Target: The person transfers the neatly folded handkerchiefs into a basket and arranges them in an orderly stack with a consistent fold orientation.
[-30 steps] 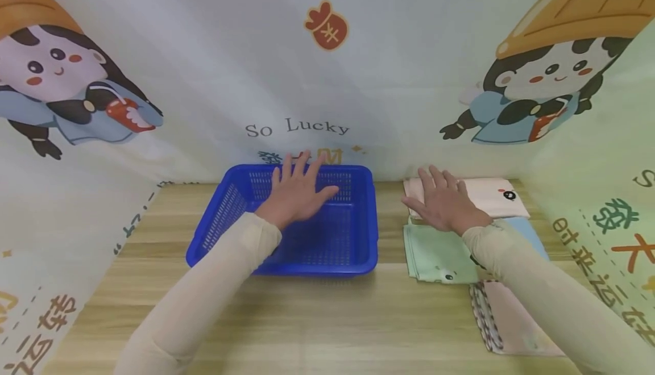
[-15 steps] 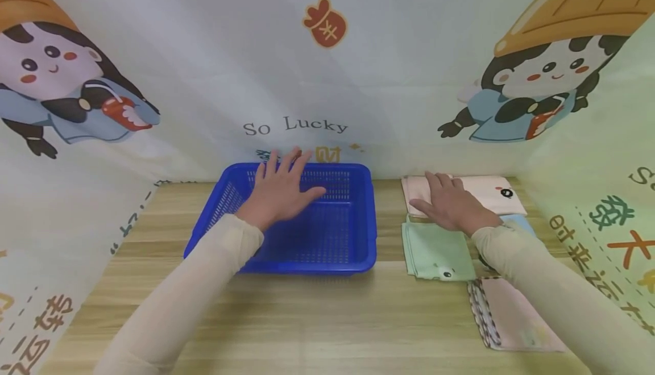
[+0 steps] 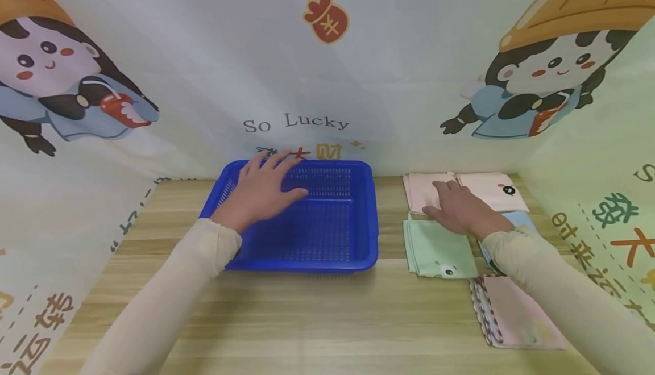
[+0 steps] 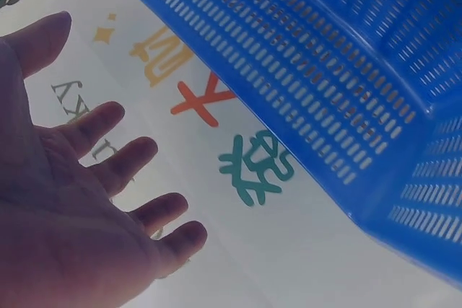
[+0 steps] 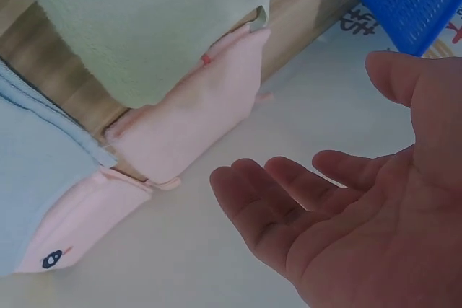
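My left hand (image 3: pixel 258 194) hovers over the left side of a blue plastic basket (image 3: pixel 372 221), fingers spread and holding nothing. In the left wrist view its palm (image 4: pixel 65 214) shows bare beside the basket's slotted wall. My right hand (image 3: pixel 463 209) is above the folded towels on the right, fingers slightly bent, nothing in its grasp. Beneath and around it lie a pale pink towel (image 3: pixel 421 194), a second pink one (image 3: pixel 491 188) with an embroidered eye, a green towel (image 3: pixel 437 250) and a blue towel (image 3: pixel 521 221), partly hidden by the sleeve.
Nearer the front right lies a pink towel (image 3: pixel 519 315) with a checkered edge. The wood-grain table (image 3: pixel 317 318) is bounded at the back and sides by a printed white cloth (image 3: pixel 389 79) with cartoon figures. The basket stands close to the back cloth.
My left hand has drifted left across the basket. My right hand has shifted slightly right and toward me, uncovering more of the pink and green towels. Basket and towels stay put.
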`<state>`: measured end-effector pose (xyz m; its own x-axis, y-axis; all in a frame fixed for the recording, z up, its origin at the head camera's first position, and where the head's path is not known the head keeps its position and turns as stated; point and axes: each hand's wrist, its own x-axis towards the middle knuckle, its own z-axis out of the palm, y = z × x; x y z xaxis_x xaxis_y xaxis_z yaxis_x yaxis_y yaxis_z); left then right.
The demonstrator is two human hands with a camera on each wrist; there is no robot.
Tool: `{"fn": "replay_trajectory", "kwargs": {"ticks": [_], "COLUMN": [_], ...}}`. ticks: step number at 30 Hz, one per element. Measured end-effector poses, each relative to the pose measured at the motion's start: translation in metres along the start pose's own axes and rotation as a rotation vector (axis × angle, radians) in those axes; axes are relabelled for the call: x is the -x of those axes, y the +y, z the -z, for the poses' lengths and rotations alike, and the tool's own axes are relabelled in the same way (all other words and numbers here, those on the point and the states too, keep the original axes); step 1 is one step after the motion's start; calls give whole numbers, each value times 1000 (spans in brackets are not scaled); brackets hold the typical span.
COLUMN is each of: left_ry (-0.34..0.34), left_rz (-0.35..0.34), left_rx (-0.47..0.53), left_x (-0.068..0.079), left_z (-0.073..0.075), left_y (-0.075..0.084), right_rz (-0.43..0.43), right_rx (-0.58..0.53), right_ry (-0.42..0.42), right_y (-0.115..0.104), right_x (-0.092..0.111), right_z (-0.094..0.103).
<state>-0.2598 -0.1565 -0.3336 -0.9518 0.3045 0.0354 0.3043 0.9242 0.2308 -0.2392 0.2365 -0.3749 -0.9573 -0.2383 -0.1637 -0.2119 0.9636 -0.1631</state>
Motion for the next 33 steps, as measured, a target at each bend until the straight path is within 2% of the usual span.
{"fn": "replay_trajectory", "kwargs": {"ticks": [12,18,25,33], "left_ry": [-17,-11,17,-8], "left_rz": [46,61,60,89], "left_rx": [3,24,47,48], "left_x": [15,19,24,33], "left_z": [5,5,2,10], "left_y": [-23,-31,-44,-59], "right_rz": [-9,-23,-19,-12], "right_rx": [-54,-82,-70,-52], "right_ry": [-10,-52,-79,-92], "right_y": [10,18,21,25], "right_x": [10,14,22,31], "right_z": [-8,-14,-23,-28]}}
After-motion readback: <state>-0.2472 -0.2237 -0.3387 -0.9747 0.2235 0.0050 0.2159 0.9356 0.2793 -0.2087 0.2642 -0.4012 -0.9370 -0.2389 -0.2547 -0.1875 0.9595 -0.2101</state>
